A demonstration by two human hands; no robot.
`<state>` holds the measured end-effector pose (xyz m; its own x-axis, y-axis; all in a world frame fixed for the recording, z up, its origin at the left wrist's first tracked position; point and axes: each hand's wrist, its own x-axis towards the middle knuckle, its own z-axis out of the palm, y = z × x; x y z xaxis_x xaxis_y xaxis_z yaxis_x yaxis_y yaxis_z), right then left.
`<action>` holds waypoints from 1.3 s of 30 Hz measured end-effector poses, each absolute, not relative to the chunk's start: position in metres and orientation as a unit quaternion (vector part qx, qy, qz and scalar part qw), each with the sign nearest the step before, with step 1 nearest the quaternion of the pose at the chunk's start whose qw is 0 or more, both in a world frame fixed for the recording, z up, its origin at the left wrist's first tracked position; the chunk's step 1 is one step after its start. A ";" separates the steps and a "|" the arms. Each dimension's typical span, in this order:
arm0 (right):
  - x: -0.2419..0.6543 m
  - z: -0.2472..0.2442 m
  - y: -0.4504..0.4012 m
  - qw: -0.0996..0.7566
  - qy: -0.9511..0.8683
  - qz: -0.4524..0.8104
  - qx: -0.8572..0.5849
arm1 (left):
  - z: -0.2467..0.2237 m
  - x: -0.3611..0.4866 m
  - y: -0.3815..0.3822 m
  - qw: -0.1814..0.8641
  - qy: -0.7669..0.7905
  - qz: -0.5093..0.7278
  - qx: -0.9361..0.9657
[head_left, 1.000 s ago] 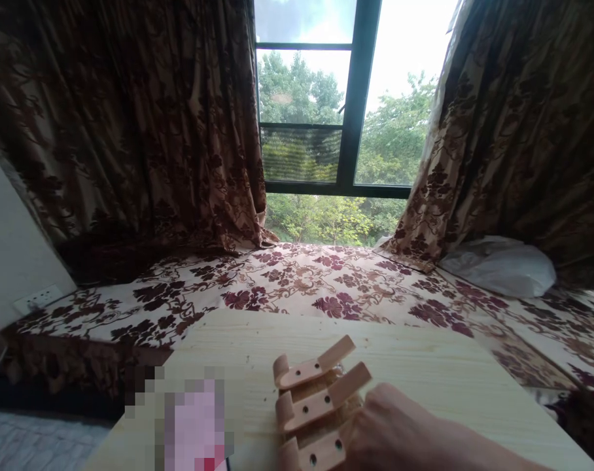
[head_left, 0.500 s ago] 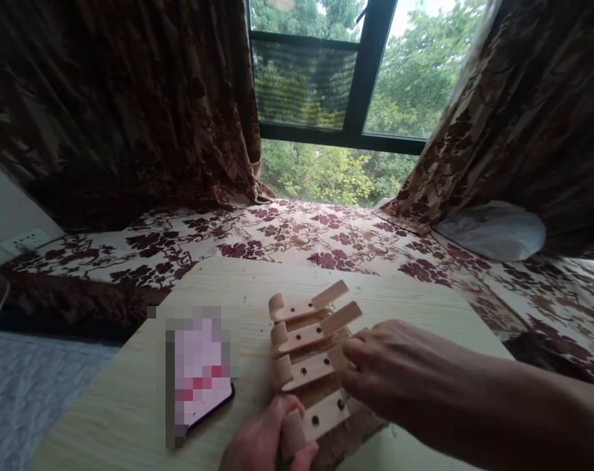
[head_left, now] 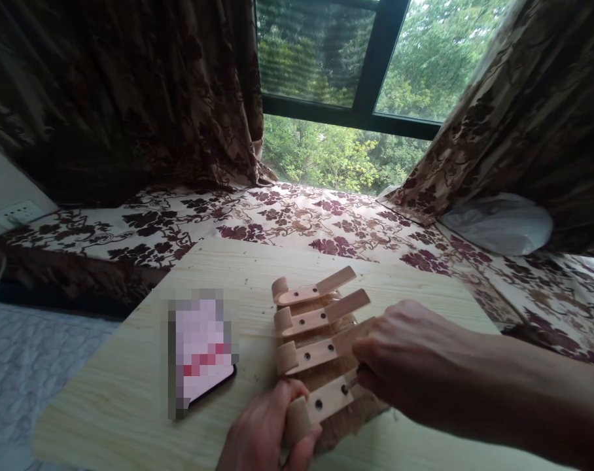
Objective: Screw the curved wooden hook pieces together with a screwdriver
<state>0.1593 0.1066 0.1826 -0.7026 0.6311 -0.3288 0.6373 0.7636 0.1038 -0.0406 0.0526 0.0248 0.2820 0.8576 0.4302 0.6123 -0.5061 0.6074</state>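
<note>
Several pale wooden pieces (head_left: 318,353), each with a rounded block at its left end and two dark holes along a strip, lie in a row across a brown base (head_left: 349,424) that looks wrapped in clear film. My left hand (head_left: 265,425) is wrapped round the rounded end of the nearest piece, thumb and fingers on either side of it. Over the right-hand ends of the two nearest pieces is my right hand (head_left: 400,353), its fingers curled closed. What those fingers grip is hidden; a small dark bit shows under them.
All this rests on a light wooden tabletop (head_left: 130,366). A phone (head_left: 203,366) with a blurred-out screen lies to the left. Behind the table are a floral-covered window ledge (head_left: 297,219), dark curtains (head_left: 193,98) and a white plastic bag (head_left: 503,226).
The camera has tilted down a little, so the whole scene sits higher. My right hand has shifted slightly right along the wooden pieces; my left hand keeps its hold.
</note>
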 end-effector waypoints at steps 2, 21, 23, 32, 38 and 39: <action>0.160 0.186 0.104 0.142 0.935 -0.017 0.324 | 0.026 -0.040 0.052 0.162 0.472 0.376 0.781; 0.162 0.181 0.112 0.111 0.879 -0.081 0.457 | 0.031 -0.038 0.050 0.188 0.475 0.370 0.776; 0.168 0.185 0.109 0.094 0.891 -0.111 0.429 | 0.031 -0.038 0.050 0.193 0.484 0.360 0.774; 0.159 0.196 0.097 0.056 0.930 -0.161 0.324 | 0.031 -0.037 0.049 0.190 0.492 0.354 0.773; 0.169 0.179 0.100 0.025 0.901 -0.103 0.421 | 0.032 -0.038 0.049 0.221 0.507 0.332 0.764; 0.172 0.180 0.100 0.029 0.899 -0.099 0.426 | 0.033 -0.038 0.049 0.225 0.514 0.329 0.760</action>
